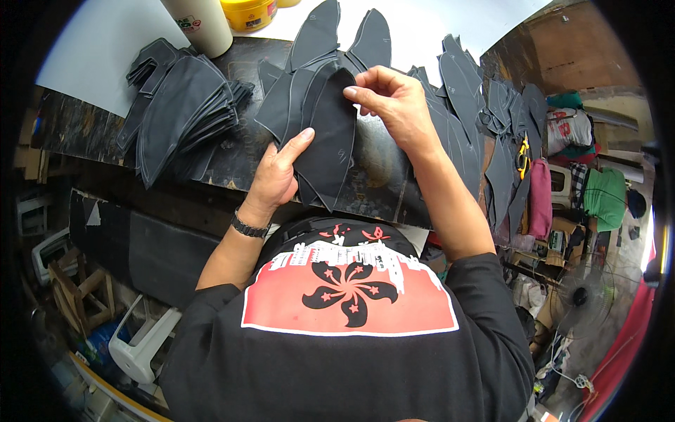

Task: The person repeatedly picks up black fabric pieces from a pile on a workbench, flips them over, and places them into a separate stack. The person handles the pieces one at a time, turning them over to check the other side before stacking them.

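My left hand (276, 176) is closed on the lower left edge of several overlapping black leaf-shaped panels (329, 137), its thumb on top and its fingers hidden beneath. The panels look like leather or a similar sheet and carry pale marked lines. At the upper right edge of the top panel, the thumb and forefinger of my right hand (399, 105) are closed in a pinch. Just beyond lie more black panels (315, 35) of similar shape. A thick fanned stack of panels (179, 105) rests to the left.
Further right, black cut pieces (460, 77) lie in rows along the dark worktable (380, 190). A yellow-handled tool (522, 156) sits among them. At the back stand a pale cylinder (200, 24) and a yellow tub (248, 13). A white plastic stool (144, 344) is at lower left, a fan (580, 295) at right.
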Available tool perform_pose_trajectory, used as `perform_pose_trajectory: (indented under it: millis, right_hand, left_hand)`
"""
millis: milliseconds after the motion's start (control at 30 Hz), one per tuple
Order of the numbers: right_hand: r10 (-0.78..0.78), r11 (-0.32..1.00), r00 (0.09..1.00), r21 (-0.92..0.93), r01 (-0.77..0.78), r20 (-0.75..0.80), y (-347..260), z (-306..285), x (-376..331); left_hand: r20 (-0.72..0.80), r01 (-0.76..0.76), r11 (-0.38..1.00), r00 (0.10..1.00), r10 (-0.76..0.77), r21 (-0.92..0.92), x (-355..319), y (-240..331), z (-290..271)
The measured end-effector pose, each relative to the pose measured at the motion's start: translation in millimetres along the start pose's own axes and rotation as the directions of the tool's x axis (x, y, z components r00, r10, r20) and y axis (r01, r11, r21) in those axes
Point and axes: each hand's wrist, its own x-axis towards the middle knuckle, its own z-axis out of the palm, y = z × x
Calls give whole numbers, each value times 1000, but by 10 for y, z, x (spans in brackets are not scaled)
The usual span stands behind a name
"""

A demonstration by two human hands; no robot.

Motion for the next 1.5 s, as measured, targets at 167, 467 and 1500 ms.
perform_pose_trajectory:
  millis: [167,467,1500]
  right_hand:
    - [116,964,988,250,-88,-99,25,-100,-168]
    - [27,991,999,134,-22,-32,104,-339,158]
    - [-419,574,752,-493,653,509,-578,-197,-182]
  left_hand:
    - [-41,-33,999,999,34,30,4,-20,2]
    - [-6,-69,996,998,70,61,-5,-10,58]
    - [41,-234,969,972,231,74,13,53,154]
